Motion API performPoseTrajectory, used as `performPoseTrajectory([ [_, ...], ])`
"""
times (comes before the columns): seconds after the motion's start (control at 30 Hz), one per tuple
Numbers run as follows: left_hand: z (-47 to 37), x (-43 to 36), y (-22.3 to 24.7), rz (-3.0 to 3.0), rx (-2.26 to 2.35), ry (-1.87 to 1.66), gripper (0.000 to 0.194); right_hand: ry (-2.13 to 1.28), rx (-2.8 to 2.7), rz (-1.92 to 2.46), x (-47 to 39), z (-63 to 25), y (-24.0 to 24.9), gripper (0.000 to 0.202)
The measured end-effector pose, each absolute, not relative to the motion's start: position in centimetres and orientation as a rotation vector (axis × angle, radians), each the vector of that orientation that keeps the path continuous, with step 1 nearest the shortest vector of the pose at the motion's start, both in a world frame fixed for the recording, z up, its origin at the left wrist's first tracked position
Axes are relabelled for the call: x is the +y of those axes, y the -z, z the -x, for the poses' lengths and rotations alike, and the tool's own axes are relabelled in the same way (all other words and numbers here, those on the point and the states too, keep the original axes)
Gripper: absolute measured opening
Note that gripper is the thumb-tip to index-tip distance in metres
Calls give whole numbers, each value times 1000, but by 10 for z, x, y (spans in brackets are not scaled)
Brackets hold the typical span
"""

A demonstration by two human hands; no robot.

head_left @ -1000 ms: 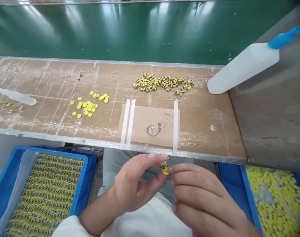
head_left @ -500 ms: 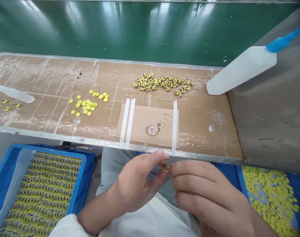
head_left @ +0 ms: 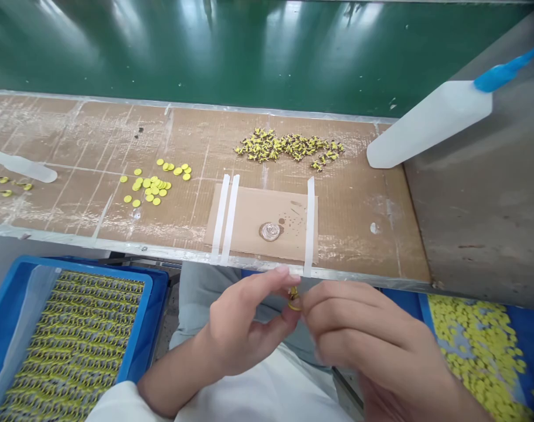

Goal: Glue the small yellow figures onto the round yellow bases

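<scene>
Between my two hands, just below the table's front edge, is a small yellow-and-dark piece [head_left: 293, 299] with a yellow disc at its base. My left hand [head_left: 244, 322] pinches it between thumb and forefinger. My right hand [head_left: 372, 334] is closed against its right side, and its fingertips hide whatever they grip. On the cardboard pad [head_left: 258, 205] above them lies a round clear blob [head_left: 270, 231]. Small yellow-and-dark pieces [head_left: 293, 146] form a pile at the back, and loose yellow discs [head_left: 152, 186] lie to the left.
A white bottle with a blue nozzle [head_left: 434, 123] leans at the right by a metal wall [head_left: 482, 205]. A blue tray [head_left: 148, 305] of finished-looking rows stands lower left. Yellow discs [head_left: 478, 346] fill a container lower right. A translucent bottle [head_left: 23, 166] lies far left.
Both hands stay together around the small piece, with slight shifts of the right fingers. The whole view has moved slightly.
</scene>
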State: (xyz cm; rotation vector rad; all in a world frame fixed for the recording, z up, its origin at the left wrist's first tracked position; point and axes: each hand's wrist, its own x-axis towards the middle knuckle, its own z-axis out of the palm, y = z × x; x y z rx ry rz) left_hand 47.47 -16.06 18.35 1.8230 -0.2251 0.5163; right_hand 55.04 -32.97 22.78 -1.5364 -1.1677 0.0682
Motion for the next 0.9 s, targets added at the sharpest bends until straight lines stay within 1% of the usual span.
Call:
performPoseTrajectory([
  [0.1, -475, -162, -179, -1693, -154, -506, 76, 1, -889, 1453, -335, -543, -228, 37],
  [0.2, -476, -162, -175, -1589, -109, -501, 79, 39, -470, 1390, -339, -542, -223, 29],
  [0.27, -476, -161, -173, -1549, -108, -514, 81, -44, -270, 1445, -340, -545, -217, 20],
  [0.33, -476, -160, -172, -1523, -129, -524, 82, -213, -207, 1550, -339, -548, -212, 13],
  [0.43, -475, -158, -170, -1516, -159, -521, 82, -515, -233, 1581, -337, -553, -208, 17],
  [0.57, -472, -157, -168, -1542, -181, -514, 83, -792, -210, 1425, -331, -555, -207, 26],
  [0.9, -473, -157, -165, -1586, -224, -525, 82, -876, -128, 1316, -327, -555, -208, 29],
])
